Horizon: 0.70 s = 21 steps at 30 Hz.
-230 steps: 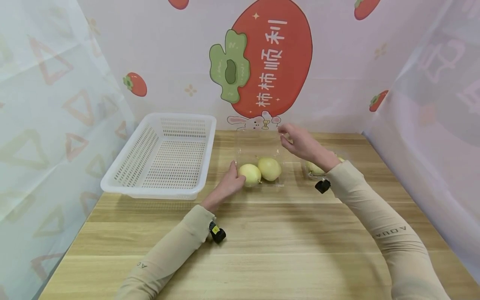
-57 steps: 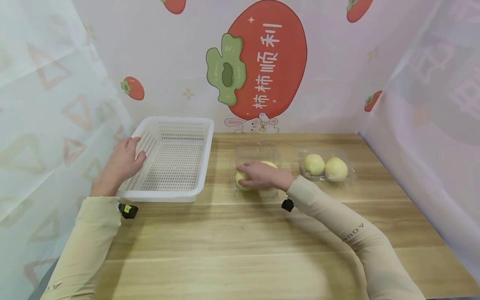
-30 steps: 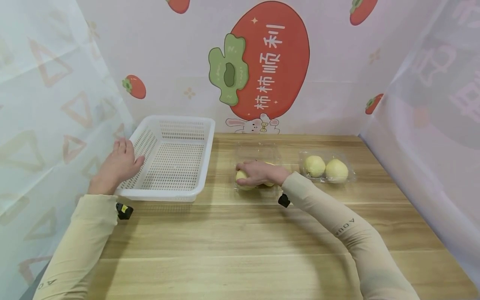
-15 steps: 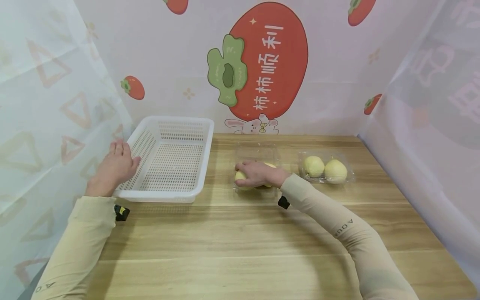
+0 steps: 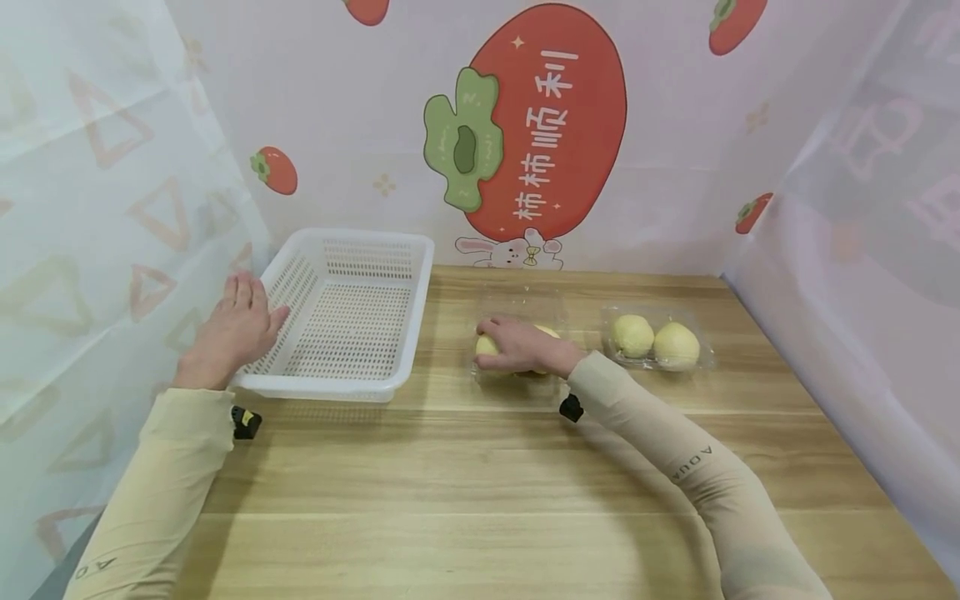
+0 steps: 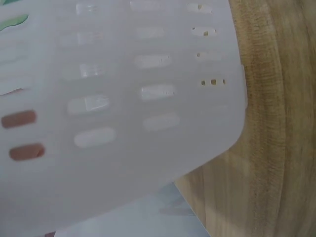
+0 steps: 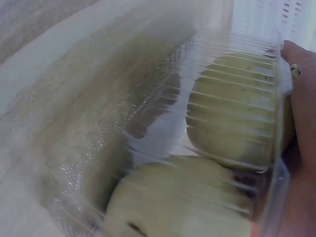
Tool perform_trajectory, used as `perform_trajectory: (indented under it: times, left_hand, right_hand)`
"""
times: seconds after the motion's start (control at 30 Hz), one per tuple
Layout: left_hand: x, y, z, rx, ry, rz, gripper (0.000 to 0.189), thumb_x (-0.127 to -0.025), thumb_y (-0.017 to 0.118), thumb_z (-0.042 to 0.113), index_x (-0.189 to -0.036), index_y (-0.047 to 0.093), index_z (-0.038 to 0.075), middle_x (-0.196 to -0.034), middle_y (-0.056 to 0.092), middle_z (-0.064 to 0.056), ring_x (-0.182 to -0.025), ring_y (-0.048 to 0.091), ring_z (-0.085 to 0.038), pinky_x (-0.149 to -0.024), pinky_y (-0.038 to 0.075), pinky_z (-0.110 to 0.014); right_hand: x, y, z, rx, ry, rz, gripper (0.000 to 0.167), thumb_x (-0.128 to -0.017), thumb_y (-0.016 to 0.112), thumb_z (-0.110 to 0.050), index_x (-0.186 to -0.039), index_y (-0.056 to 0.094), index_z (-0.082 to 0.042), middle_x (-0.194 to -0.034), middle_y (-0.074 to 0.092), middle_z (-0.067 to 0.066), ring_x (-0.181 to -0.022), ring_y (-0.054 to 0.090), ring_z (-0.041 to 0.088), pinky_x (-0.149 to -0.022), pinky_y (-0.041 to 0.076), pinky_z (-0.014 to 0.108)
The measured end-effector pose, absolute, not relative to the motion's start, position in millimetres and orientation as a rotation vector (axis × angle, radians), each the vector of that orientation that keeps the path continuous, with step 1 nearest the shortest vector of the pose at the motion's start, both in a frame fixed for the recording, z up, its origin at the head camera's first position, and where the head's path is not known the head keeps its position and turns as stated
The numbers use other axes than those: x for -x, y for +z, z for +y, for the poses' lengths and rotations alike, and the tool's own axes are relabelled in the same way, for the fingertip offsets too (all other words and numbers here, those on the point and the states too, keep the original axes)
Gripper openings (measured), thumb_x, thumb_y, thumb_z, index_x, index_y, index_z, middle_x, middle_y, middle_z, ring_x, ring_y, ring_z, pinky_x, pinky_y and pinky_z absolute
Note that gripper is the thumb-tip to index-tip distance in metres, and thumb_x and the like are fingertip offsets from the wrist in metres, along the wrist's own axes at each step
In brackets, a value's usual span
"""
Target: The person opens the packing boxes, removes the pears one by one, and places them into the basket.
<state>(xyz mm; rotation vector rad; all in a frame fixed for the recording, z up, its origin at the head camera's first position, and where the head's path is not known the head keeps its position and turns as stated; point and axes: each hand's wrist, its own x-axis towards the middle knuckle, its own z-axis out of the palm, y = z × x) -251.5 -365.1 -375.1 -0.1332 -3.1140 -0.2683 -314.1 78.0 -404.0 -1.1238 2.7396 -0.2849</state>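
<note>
On the left rim of a white plastic basket (image 5: pixel 318 384) rests my left hand (image 5: pixel 236 325), its fingers straight and its thumb toward the inside. The left wrist view has the basket's slotted outer wall (image 6: pixel 133 173) close up, without the hand. My right hand (image 5: pixel 519 343) grips a pale yellow pear (image 5: pixel 485 342) in a clear plastic clamshell box (image 5: pixel 522 302), fingers curled over its top. A second pear (image 5: pixel 550 332) lies beside it, partly hidden under the hand. Through the ribbed clear wall, the right wrist view shows both pears, the held one (image 7: pixel 232 113) farther off.
Another clear box (image 5: pixel 711 360) to the right holds two pears (image 5: pixel 677 345). All stand on a wood-grain table (image 5: pixel 480 492). A printed sheet (image 5: pixel 345 125) hangs behind, with white sheets along both sides.
Earlier my left hand was at the box and my right hand at its raised lid. Since then the left went to the basket rim, the right onto the pear. The last second brings little motion.
</note>
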Motion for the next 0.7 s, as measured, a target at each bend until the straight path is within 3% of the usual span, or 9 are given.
perform_trajectory:
  times: [0.1, 0.2, 0.4, 0.7]
  left_hand:
    - [251.7, -374.8, -364.6, 0.127, -0.256, -3.108, 0.082, -0.105, 0.016, 0.046, -0.145, -0.010, -0.021, -0.151, -0.021, -0.039, -0.143, -0.017, -0.055, -0.118, 0.003, -0.065]
    - [252.2, -374.8, -363.8, 0.111, -0.248, -3.109, 0.083, -0.105, 0.016, 0.047, -0.145, -0.010, -0.020, -0.151, -0.021, -0.039, -0.143, -0.017, -0.055, -0.118, 0.003, -0.065]
    - [251.5, -374.5, -362.5, 0.104, -0.250, -3.093, 0.082, -0.105, 0.017, 0.046, -0.145, -0.007, -0.021, -0.152, -0.017, -0.041, -0.143, -0.013, -0.056, -0.118, 0.005, -0.066]
    - [250.8, -373.6, -362.7, 0.084, -0.270, -3.109, 0.082, -0.105, 0.016, 0.046, -0.146, -0.010, -0.020, -0.152, -0.021, -0.039, -0.143, -0.017, -0.054, -0.118, 0.003, -0.065]
  right_hand:
    - [313.7, -400.8, 79.6, 1.117, -0.310, 2.741, 0.063, -0.089, 0.057, -0.052, -0.134, 0.054, -0.009, -0.129, 0.056, 0.010, -0.112, 0.053, 0.024, -0.094, 0.050, 0.040]
    - [312.7, -396.1, 80.4, 1.122, -0.313, 2.729, 0.063, -0.089, 0.057, -0.051, -0.135, 0.054, -0.008, -0.133, 0.055, 0.011, -0.117, 0.051, 0.025, -0.097, 0.048, 0.041]
    - [314.2, -386.5, 78.0, 1.126, -0.301, 2.719, 0.063, -0.088, 0.058, -0.050, -0.137, 0.053, -0.010, -0.124, 0.057, 0.008, -0.098, 0.054, 0.020, -0.078, 0.050, 0.034]
    - [316.1, -371.1, 72.8, 1.184, -0.340, 2.751, 0.054, -0.091, 0.052, -0.046, -0.135, 0.055, -0.014, -0.127, 0.058, 0.010, -0.102, 0.056, 0.021, -0.080, 0.052, 0.037]
